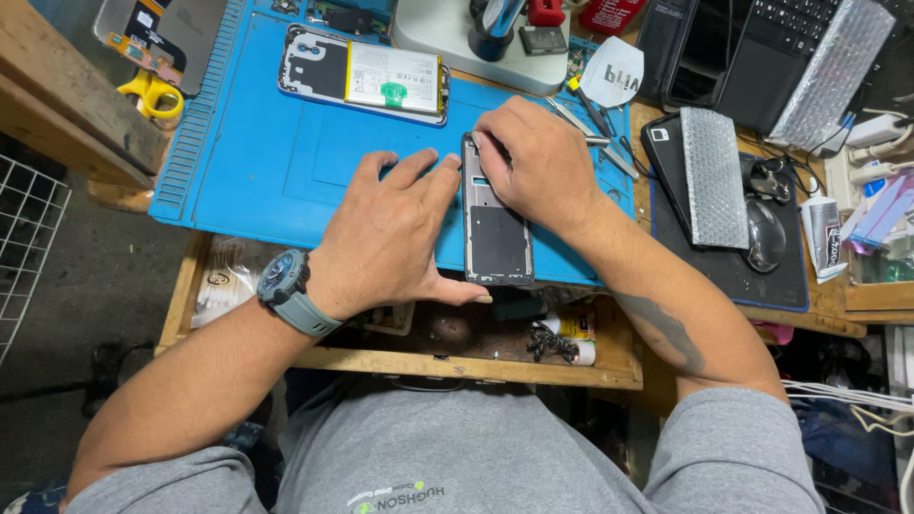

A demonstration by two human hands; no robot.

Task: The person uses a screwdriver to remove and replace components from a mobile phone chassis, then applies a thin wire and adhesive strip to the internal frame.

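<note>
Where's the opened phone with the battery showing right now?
In the head view the opened phone lies at the far left part of the blue mat, beyond the left hand and left of the grey stand.

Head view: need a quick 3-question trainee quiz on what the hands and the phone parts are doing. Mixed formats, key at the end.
1. True or false: the phone frame lies flat on the blue mat, with the left hand pressing beside its left edge.
2. Multiple choice: where do the right hand fingers rest? A) on the frame's top end B) on the black mouse C) on the tweezers
3. Fill in: the opened phone with its battery showing lies ____ the hands on the mat, nearer the mat's far edge.

Key: 1 true; 2 A; 3 beyond
</note>
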